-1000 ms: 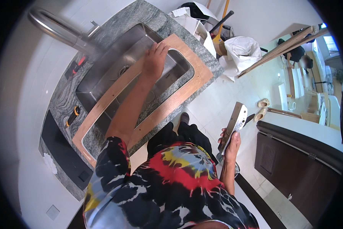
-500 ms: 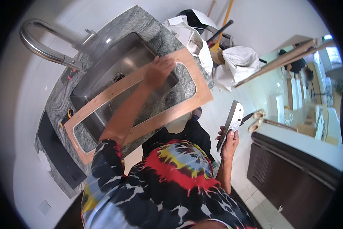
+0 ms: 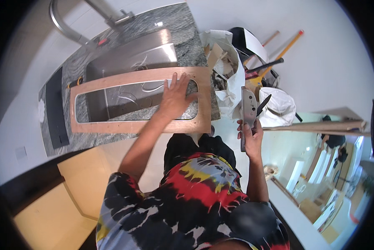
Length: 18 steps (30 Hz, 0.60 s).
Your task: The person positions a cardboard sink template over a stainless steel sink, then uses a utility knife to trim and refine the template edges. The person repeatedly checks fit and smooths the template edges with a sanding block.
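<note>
A pale brown wooden frame (image 3: 141, 126) with a long rounded opening lies over the front of the steel sink (image 3: 120, 68) and the grey stone counter (image 3: 176, 21). Fingers spread, my left hand (image 3: 175, 99) reaches over the opening, its fingertips at the frame's far rail near the right end. My right hand (image 3: 252, 141) is wrapped round the lower part of a long grey metal tool (image 3: 248, 104), held upright to the right of the counter. Several dark round spots mark the tool's side. A black pointed piece (image 3: 264, 104) juts up beside it; whether it belongs to the tool, I cannot tell.
A curved faucet (image 3: 64, 27) stands behind the sink. Left on the counter are a yellow-and-black tool (image 3: 75, 82) and a dark strip (image 3: 57, 112). Beyond the counter's right end sit a white bag of scraps (image 3: 232, 54), another white bag (image 3: 278, 104) and long-handled tools (image 3: 284, 52).
The view has turned, so the frame now looks nearly level across the picture. My left hand's fingers are spread wider. My right hand shows the tool more upright, nearer the bags in the picture.
</note>
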Motion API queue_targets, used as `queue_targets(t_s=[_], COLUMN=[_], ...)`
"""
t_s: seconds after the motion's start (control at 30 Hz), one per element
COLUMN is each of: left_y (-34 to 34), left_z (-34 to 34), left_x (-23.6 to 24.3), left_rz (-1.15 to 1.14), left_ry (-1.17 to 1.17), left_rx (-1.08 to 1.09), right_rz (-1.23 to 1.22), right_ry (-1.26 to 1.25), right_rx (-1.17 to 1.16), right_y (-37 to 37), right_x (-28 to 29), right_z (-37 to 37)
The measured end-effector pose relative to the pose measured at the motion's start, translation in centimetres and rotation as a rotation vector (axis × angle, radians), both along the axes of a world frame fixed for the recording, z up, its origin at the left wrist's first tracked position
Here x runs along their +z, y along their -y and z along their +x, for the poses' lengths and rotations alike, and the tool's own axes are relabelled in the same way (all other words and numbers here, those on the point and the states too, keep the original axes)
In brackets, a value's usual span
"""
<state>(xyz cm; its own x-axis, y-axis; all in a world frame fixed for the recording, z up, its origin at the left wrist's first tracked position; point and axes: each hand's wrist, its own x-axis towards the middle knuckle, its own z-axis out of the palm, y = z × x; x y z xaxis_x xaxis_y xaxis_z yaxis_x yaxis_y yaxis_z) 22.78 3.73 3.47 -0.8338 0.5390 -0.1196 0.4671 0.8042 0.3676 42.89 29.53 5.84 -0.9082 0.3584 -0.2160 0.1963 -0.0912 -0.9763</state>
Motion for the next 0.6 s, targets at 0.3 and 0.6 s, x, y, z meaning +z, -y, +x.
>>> queue_targets(t_s=[0.3, 0.6], left_y=[-6.0, -10.3], left_z=[4.2, 10.5], left_x=[-4.2, -2.2], left_rz=[0.130, 0.303], left_ry=[-0.181, -0.167], left_rx=[0.068, 0.517], right_rz=[0.101, 0.666], right_ry=[-0.039, -0.211], right_rx=[0.066, 0.521], right_y=[0.0, -1.2], right_x=[0.9, 2.4], right_z=[-5.9, -19.2])
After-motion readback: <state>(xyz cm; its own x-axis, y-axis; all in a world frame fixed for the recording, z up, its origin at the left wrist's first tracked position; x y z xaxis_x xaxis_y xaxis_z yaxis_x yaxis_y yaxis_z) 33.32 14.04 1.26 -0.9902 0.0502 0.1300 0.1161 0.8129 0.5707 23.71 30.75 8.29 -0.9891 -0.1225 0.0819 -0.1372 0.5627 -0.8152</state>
